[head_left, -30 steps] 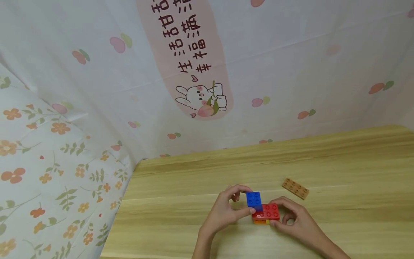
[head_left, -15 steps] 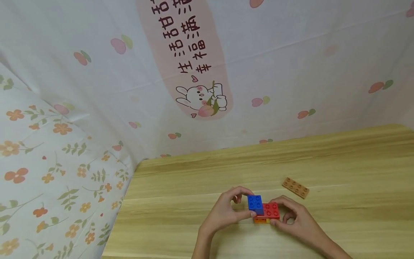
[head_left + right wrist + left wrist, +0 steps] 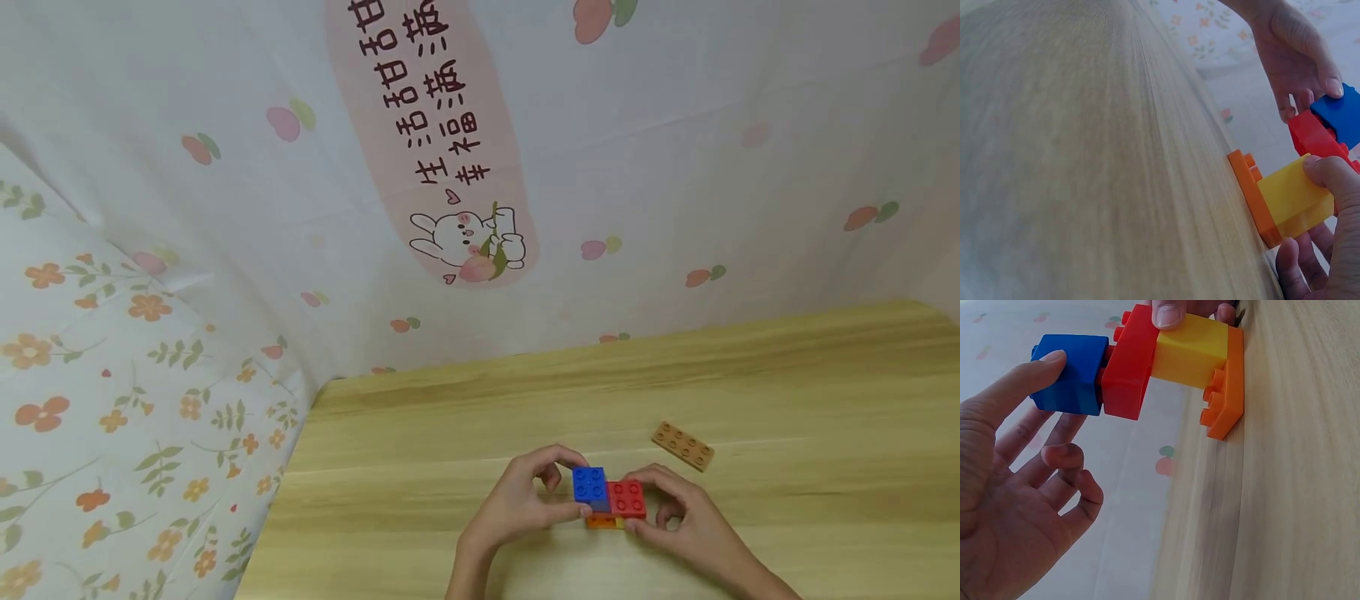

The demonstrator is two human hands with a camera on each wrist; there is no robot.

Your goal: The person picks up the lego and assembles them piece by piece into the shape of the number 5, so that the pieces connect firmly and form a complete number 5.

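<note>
My left hand (image 3: 517, 498) pinches a blue building brick (image 3: 1072, 372) between thumb and fingers. The blue brick sits over the left end of a longer red brick (image 3: 628, 499), with red studs showing in the narrow gap between them in the left wrist view. Beneath the red brick is a yellow brick (image 3: 1294, 194), which stands on an orange studded plate (image 3: 1230, 387) on the table. My right hand (image 3: 686, 517) grips the stack from the right, its thumb (image 3: 1322, 169) on the yellow brick close to the red one.
A tan studded plate (image 3: 682, 446) lies on the wooden table (image 3: 420, 467), beyond my right hand. White printed cloth (image 3: 637, 150) hangs behind the table, and floral cloth (image 3: 135, 400) hangs along its left side.
The blue brick has moved slightly nearer to me relative to the red brick, with my left hand on it. My right hand keeps its grip. The head view has tilted a little.
</note>
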